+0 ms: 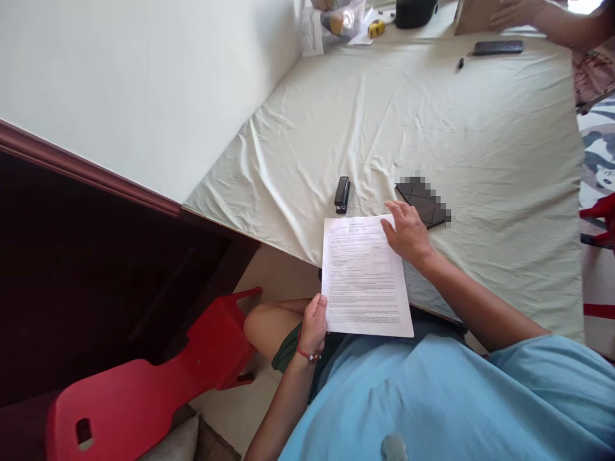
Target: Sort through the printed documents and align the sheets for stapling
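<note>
White printed paper [365, 282], covered in lines of small text, lies partly over the table's front edge and reaches toward my lap. My left hand [314, 320] is closed on its lower left edge, thumb on top. At the upper right corner is my right hand [408, 234], with thumb and fingers apart; whether it presses on the paper I cannot tell. Just beyond the paper's top edge lies a black stapler [342, 194]. A dark flat object [425, 200], partly blurred out, rests beside my right hand.
A light cloth [490, 160] covers the table. At the back are a plastic bag [343, 22], a yellow tape measure [377, 28], a black container [416, 11] and a dark case [498, 47]. Another person's hand [514, 13] touches a brown board [473, 16]. A red chair [144, 390] stands left.
</note>
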The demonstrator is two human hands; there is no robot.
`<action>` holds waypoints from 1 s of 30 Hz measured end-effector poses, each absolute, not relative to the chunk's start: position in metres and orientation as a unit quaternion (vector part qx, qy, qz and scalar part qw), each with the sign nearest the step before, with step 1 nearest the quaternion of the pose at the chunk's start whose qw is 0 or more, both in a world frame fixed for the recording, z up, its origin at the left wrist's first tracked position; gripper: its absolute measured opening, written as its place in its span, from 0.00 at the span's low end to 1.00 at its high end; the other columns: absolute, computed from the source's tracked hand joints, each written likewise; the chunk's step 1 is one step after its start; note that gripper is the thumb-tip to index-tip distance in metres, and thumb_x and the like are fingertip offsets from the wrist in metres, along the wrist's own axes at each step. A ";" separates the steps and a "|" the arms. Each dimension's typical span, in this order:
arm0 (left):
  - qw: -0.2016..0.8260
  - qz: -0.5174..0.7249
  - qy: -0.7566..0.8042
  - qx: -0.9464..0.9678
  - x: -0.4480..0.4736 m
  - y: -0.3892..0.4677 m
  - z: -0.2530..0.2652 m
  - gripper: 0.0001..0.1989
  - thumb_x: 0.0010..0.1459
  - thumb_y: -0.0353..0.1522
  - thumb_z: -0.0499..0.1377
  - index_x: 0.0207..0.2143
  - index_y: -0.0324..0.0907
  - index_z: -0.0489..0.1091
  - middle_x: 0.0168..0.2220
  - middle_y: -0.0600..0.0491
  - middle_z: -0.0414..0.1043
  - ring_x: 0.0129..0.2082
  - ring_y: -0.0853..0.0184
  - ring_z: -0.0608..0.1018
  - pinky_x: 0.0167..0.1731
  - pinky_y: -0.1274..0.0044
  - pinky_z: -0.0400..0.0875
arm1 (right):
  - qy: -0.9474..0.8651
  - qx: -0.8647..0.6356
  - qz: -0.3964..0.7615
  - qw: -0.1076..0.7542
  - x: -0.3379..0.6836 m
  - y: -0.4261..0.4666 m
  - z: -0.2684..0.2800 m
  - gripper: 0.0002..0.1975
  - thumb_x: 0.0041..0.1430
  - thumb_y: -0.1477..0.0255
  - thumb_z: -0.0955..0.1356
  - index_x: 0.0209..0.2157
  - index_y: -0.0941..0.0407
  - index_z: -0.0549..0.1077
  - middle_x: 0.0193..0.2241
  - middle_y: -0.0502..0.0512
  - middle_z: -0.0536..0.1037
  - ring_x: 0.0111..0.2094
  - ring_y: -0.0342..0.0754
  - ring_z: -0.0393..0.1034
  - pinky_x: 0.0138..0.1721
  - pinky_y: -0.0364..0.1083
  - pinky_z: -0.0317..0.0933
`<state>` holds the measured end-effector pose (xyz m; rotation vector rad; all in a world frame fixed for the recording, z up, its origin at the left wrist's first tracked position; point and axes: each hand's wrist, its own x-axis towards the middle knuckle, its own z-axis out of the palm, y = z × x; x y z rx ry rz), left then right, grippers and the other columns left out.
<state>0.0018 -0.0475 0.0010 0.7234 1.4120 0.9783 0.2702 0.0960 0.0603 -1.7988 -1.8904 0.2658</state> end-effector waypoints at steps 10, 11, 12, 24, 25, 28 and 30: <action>0.642 0.454 0.585 0.197 0.008 -0.065 -0.005 0.30 0.49 0.52 0.70 0.43 0.37 0.73 0.41 0.44 0.81 0.43 0.59 0.82 0.43 0.69 0.76 | -0.596 -0.723 0.271 0.220 0.294 0.077 0.053 0.26 0.69 0.56 0.63 0.60 0.58 0.71 0.37 0.62 0.84 0.43 0.60 0.78 0.43 0.53 0.67; 0.639 0.454 0.588 0.199 0.009 -0.065 -0.005 0.30 0.49 0.52 0.70 0.42 0.37 0.73 0.41 0.45 0.81 0.43 0.59 0.82 0.43 0.69 0.77 | -0.583 -0.712 0.300 0.250 0.294 0.079 0.049 0.25 0.69 0.55 0.63 0.57 0.57 0.73 0.35 0.61 0.84 0.41 0.59 0.79 0.42 0.52 0.68; 0.637 0.454 0.590 0.201 0.009 -0.064 -0.005 0.30 0.49 0.52 0.70 0.42 0.37 0.73 0.40 0.45 0.81 0.43 0.59 0.82 0.42 0.70 0.77 | -0.567 -0.699 0.335 0.278 0.293 0.081 0.045 0.25 0.68 0.53 0.64 0.54 0.55 0.75 0.34 0.60 0.84 0.38 0.58 0.79 0.40 0.52 0.69; 0.512 0.468 0.635 0.341 0.018 -0.070 -0.005 0.25 0.62 0.53 0.59 0.40 0.39 0.73 0.38 0.49 0.78 0.37 0.66 0.78 0.40 0.75 0.73 | -0.457 -0.549 0.545 0.439 0.290 0.071 0.026 0.17 0.54 0.51 0.71 0.28 0.51 0.75 0.24 0.47 0.76 0.24 0.45 0.67 0.27 0.44 0.62; 0.490 0.461 0.642 0.368 0.017 -0.069 -0.003 0.24 0.64 0.53 0.57 0.40 0.39 0.73 0.38 0.49 0.78 0.37 0.67 0.77 0.41 0.76 0.72 | -0.447 -0.536 0.547 0.461 0.290 0.070 0.027 0.16 0.54 0.52 0.72 0.30 0.51 0.76 0.26 0.47 0.77 0.26 0.45 0.69 0.29 0.45 0.64; 0.435 0.438 0.653 0.438 0.016 -0.062 0.003 0.24 0.66 0.52 0.54 0.37 0.40 0.72 0.35 0.50 0.76 0.35 0.68 0.75 0.39 0.77 0.70 | -0.399 -0.501 0.561 0.524 0.292 0.069 0.031 0.16 0.53 0.53 0.73 0.33 0.51 0.77 0.30 0.49 0.79 0.31 0.47 0.72 0.35 0.47 0.68; 0.412 0.432 0.655 0.463 0.019 -0.056 0.007 0.24 0.67 0.52 0.53 0.34 0.41 0.70 0.32 0.51 0.74 0.32 0.68 0.73 0.36 0.78 0.69 | -0.368 -0.498 0.561 0.550 0.293 0.070 0.032 0.17 0.51 0.54 0.75 0.34 0.52 0.77 0.31 0.49 0.80 0.32 0.48 0.73 0.36 0.47 0.69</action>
